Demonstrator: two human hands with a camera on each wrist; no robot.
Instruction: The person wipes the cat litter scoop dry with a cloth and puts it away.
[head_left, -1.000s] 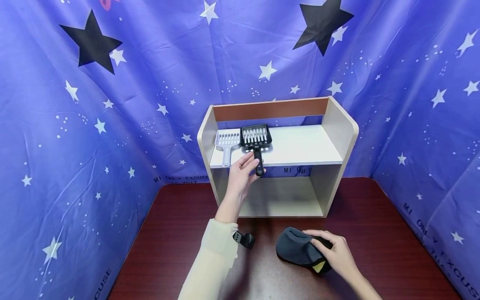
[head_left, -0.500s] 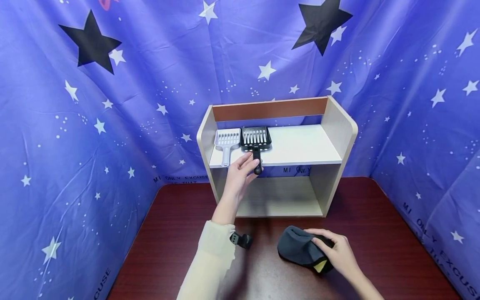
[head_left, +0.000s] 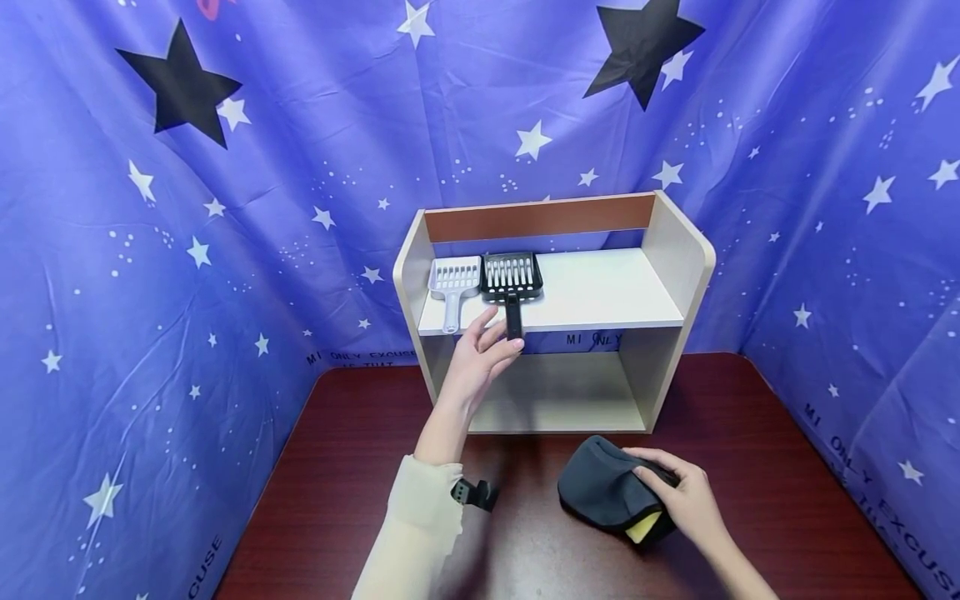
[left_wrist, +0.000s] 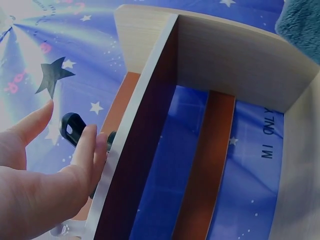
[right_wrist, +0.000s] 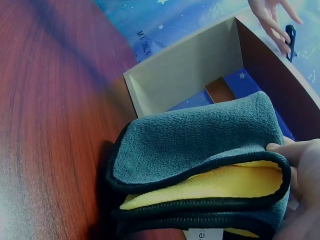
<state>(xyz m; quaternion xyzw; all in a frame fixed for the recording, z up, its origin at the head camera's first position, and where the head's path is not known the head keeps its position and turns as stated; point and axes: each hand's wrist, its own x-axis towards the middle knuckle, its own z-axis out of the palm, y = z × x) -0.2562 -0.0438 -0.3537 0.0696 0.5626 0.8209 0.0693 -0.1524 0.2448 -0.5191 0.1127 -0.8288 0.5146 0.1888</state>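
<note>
A black slotted litter scoop [head_left: 512, 277] lies on the white upper shelf, its handle jutting past the front edge. My left hand [head_left: 480, 358] is beside that handle, fingers loosely spread; in the left wrist view the thumb [left_wrist: 36, 122] stands apart from the handle [left_wrist: 73, 128] while the other fingers lie close to it. My right hand [head_left: 686, 496] pinches a folded towel [head_left: 609, 483] low over the table, thumb on top. The right wrist view shows the towel [right_wrist: 200, 140] is grey-green outside and yellow inside, with dark stitched edging and a white tag.
A pale grey slotted scoop [head_left: 453, 283] lies left of the black one on the shelf unit [head_left: 675, 325]. The unit stands on the dark red table [head_left: 352, 483]. Blue star-printed curtains [head_left: 300, 167] hang behind and at both sides.
My left hand's fingers have loosened from the black scoop's handle and moved slightly left and down; the scoop stays on the shelf. My right hand and towel have shifted slightly right, with the towel lifting a little.
</note>
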